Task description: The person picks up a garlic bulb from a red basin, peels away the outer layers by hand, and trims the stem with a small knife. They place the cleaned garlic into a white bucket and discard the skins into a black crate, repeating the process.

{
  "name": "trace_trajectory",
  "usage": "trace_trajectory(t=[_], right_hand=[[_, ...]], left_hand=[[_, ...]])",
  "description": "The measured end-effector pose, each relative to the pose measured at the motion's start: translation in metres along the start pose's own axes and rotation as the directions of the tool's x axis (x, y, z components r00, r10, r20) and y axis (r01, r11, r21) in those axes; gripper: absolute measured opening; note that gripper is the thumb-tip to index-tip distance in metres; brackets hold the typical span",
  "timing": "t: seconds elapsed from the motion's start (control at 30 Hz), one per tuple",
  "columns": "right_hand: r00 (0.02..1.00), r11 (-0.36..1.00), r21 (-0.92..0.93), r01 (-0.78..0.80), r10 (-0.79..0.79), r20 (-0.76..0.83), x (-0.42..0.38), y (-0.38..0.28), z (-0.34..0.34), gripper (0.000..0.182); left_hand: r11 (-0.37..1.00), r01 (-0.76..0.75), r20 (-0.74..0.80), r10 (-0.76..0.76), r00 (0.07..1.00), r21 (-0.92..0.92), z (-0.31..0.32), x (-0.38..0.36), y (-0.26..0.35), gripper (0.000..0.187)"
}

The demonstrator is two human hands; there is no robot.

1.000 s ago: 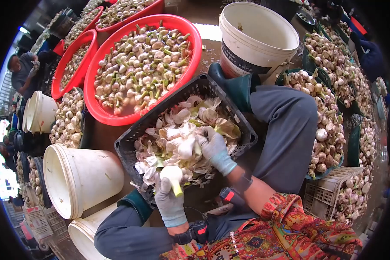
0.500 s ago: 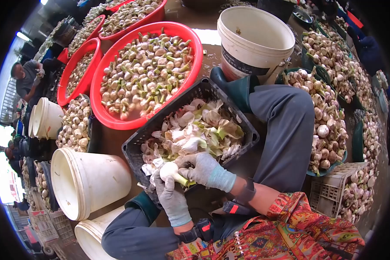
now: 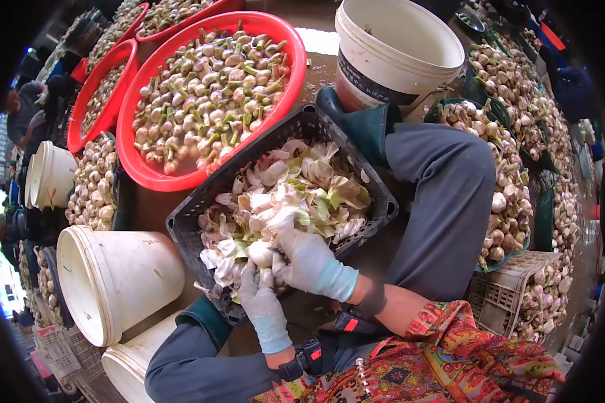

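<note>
My left hand [image 3: 261,305], in a grey glove with a light blue cuff, is closed round the green stem end of a white garlic bulb [image 3: 260,253]. My right hand [image 3: 308,263], gloved the same way, is curled against the bulb's right side, its fingertips partly hidden. Both hands are over the near edge of a black plastic crate [image 3: 383,213]. Loose garlic skins [image 3: 286,195], white, pinkish and pale green, are heaped in the crate, just beyond the bulb.
A red tub [image 3: 129,151] of garlic bulbs in water stands beyond the crate. White buckets [image 3: 138,269] lie at the left; another white bucket [image 3: 376,74] stands ahead. Unpeeled garlic [image 3: 504,201] and a pale crate [image 3: 494,305] are at the right. A person [image 3: 30,111] sits far left.
The bulb has turned from lying sideways to stem towards me, and the right hand has shifted against its side. The whole view has moved slightly.
</note>
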State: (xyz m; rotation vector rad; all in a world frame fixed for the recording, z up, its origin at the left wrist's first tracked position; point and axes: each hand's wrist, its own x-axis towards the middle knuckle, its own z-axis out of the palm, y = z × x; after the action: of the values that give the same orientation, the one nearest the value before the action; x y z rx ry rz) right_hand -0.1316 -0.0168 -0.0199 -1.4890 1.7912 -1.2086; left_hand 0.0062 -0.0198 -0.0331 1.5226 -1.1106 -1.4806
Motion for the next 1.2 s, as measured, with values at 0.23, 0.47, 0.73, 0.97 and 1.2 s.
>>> trace_trajectory(t=[0.23, 0.47, 0.73, 0.97, 1.2], right_hand=[[0.848, 0.896, 0.11, -0.43, 0.443, -0.292, 0.035, 0.05, -0.019, 0.017], [0.91, 0.922, -0.097, -0.374, 0.345, -0.23, 0.01, 0.061, -0.015, 0.021], [0.932, 0.93, 0.066, -0.361, 0.363, -0.024, 0.01, 0.054, -0.005, 0.027], [0.972, 0.958, 0.167, -0.233, 0.231, 0.032, 0.008, 0.026, -0.006, 0.022], [0.991, 0.997, -0.069, -0.04, 0.049, 0.124, 0.008, 0.02, -0.002, 0.018]], left_hand=[[0.848, 0.187, 0.251, -0.067, 0.966, -0.495, -0.013, -0.012, 0.032, 0.034], [0.399, 0.365, 0.424, 0.068, 0.903, -0.841, -0.027, -0.004, 0.019, 0.03], [0.183, -0.06, -0.05, 0.058, 0.997, -0.981, -0.064, -0.022, 0.082, 0.025], [-0.068, -0.649, -0.618, 0.394, 0.68, -0.757, -0.201, -0.017, 0.165, 0.05], [0.916, -0.336, -0.133, 0.313, 0.94, -0.218, -0.084, 0.182, 0.203, 0.034]])
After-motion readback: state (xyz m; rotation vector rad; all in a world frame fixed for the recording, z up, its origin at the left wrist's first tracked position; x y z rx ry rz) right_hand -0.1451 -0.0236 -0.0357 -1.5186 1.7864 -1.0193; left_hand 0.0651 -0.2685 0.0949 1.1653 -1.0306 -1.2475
